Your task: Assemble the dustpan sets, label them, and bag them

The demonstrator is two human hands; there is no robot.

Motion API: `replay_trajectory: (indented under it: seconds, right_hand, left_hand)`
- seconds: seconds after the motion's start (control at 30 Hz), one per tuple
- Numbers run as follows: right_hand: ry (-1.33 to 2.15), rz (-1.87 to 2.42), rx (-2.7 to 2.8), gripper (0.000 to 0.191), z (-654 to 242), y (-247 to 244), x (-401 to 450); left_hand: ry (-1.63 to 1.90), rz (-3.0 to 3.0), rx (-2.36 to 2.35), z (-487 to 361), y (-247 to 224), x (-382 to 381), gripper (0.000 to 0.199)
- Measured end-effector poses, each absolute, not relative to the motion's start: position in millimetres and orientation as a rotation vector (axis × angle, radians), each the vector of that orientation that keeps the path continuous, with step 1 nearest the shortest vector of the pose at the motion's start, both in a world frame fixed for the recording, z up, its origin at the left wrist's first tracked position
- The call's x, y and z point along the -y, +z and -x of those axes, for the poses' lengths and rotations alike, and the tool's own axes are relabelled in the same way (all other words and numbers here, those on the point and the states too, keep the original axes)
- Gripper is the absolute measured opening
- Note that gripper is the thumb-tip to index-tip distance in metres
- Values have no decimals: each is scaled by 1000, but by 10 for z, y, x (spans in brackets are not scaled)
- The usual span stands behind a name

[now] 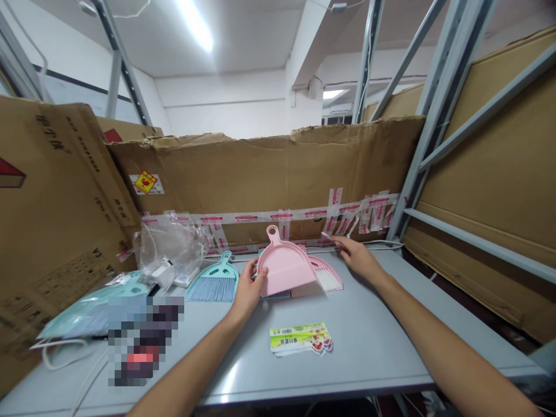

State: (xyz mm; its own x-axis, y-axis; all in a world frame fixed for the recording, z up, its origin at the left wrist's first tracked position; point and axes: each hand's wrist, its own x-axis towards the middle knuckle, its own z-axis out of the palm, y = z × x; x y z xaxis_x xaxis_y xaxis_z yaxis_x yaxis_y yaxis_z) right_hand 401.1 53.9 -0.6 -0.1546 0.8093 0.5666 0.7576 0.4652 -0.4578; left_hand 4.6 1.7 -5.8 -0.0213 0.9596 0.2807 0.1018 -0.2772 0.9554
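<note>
Left hand [247, 291] curled, and a pink plastic dustpan [284, 260] is gripped by its edge, held tilted above the grey table [243, 370]! Right hand [358, 258] is held open, nothing clearly grasped, just beyond a white-bristled pink brush [325, 277]; a teal brush [212, 284] is laid nearby.

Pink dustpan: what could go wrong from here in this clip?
The left hand holds the pink dustpan tilted against the pink brush, so it might knock that brush out of place. The loose label sheets lie close in front and could get pushed or creased.
</note>
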Motion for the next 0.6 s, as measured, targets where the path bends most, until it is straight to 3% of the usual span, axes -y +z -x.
replay_trajectory:
  seconds: [0.23,0.6]
  right_hand:
    - [97,1439,1510,43,-4308,24,-587]
    - [350,1720,1669,38,-4653,-16,-625]
  left_hand:
    - [1399,-1491,-1169,-39,-53,-31,70]
    - [1384,-1514,-1176,-36,-86,-43,68]
